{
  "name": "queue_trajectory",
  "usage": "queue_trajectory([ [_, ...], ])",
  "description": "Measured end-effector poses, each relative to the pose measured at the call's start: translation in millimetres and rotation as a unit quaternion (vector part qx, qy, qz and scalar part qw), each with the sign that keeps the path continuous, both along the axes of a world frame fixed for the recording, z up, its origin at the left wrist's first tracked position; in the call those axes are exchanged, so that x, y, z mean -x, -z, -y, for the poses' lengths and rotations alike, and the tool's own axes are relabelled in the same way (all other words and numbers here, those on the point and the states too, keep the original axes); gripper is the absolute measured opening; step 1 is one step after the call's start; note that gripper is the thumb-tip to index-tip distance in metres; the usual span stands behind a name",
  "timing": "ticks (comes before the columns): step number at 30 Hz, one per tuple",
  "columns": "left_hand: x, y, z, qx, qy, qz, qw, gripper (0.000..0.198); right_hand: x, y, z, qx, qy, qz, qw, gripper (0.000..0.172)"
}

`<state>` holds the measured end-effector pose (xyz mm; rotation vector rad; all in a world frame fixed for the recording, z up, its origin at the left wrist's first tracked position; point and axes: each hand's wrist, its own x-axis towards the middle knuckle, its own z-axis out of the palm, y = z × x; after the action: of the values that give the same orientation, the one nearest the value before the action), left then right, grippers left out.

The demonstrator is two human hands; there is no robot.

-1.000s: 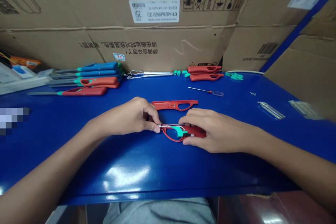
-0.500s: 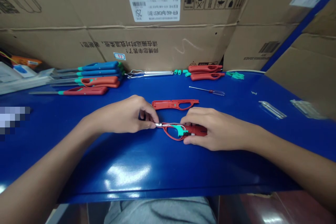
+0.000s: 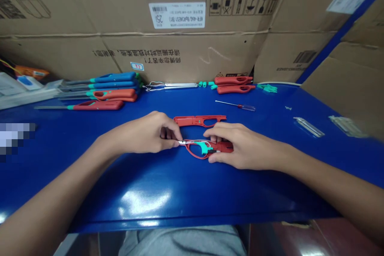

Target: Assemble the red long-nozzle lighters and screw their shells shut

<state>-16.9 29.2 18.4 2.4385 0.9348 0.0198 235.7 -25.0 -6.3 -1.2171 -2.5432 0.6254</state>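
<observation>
- The left hand [image 3: 156, 133] pinches a silver metal tube [image 3: 181, 143] at the front of an open red plastic shell half [image 3: 225, 147]; whether it is seated cannot be told
- The right hand [image 3: 243, 146] grips that half's rear, over the glossy blue bench [image 3: 192, 200]
- A turquoise plastic trigger [image 3: 205, 147] and thin white wires [image 3: 193, 141] lie inside already
- The matching red plastic half [image 3: 186, 121] lies apart behind, not yet fitted

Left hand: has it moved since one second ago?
Yes, the left hand has shifted slightly to the left, judged against the loose red shell half.
</observation>
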Motion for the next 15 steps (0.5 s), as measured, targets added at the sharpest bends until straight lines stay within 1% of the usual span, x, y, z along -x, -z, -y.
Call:
queue_trajectory([
  [2,-1.3,0.0,2.5,-0.018,-0.005,-0.002,1.000,0.014,0.5,2.2,0.9,-0.010,0.008,-0.014,1.000,0.046],
  [4,-3.0,-0.2,4.9,-0.030,-0.003,0.004,1.000,0.011,1.2,3.6,2.0,-0.017,0.011,-0.028,0.999,0.045],
  [6,-4.7,-0.7,6.6,-0.028,-0.005,0.014,1.000,0.011,2.0,3.9,2.7,-0.023,0.007,-0.037,0.999,0.040],
  [11,-7.7,-1.7,7.9,0.002,0.001,0.037,0.999,0.023,3.0,2.5,3.9,-0.047,-0.015,-0.043,0.998,0.025],
  [15,-8.2,1.0,6.9,0.007,0.029,0.036,0.999,0.023,2.0,0.7,5.0,-0.064,-0.023,-0.053,0.996,0.028],
])
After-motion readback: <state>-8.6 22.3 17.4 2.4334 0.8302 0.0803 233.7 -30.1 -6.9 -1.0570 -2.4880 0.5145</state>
